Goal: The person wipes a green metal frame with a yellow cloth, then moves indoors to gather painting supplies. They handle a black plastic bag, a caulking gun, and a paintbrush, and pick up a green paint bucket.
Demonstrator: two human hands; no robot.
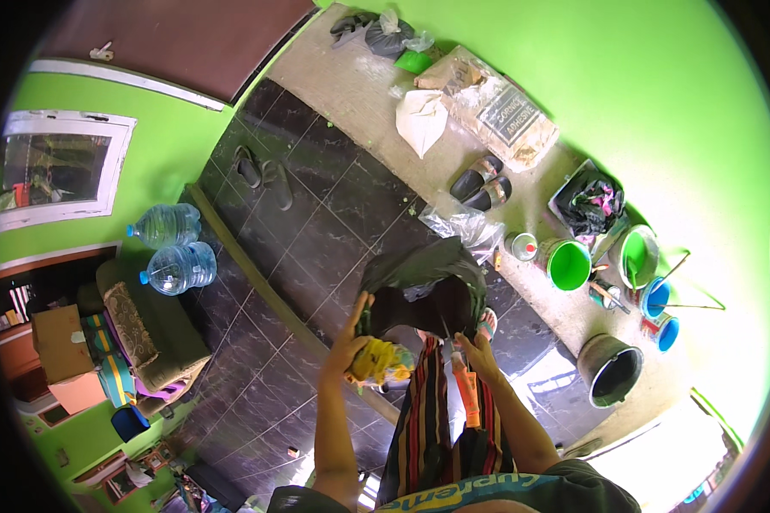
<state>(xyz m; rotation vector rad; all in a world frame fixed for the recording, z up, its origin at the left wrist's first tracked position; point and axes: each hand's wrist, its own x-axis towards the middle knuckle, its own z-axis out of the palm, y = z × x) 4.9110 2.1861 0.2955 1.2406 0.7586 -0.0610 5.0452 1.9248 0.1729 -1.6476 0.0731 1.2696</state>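
Note:
A black plastic bag (419,265) hangs with its mouth wide apart in front of my legs, above the dark tiled floor. My left hand (347,344) grips the bag's left rim, fingers wrapped round it. Against that palm is a crumpled yellow piece (380,362), cloth or plastic, I cannot tell which. On the other side my right hand (479,357) is closed at the bag's near right rim. A narrow orange piece (467,395) hangs down beside this hand; its kind and how it is held are unclear. The bag's inside is too dark to make out.
Paint buckets (568,265), a black bucket (611,373) and a large paper sack (509,115) stand along the green wall at right. Slippers (481,183) and clear plastic film (462,224) lie ahead. Large water bottles (180,268) and an armchair (158,333) are at left.

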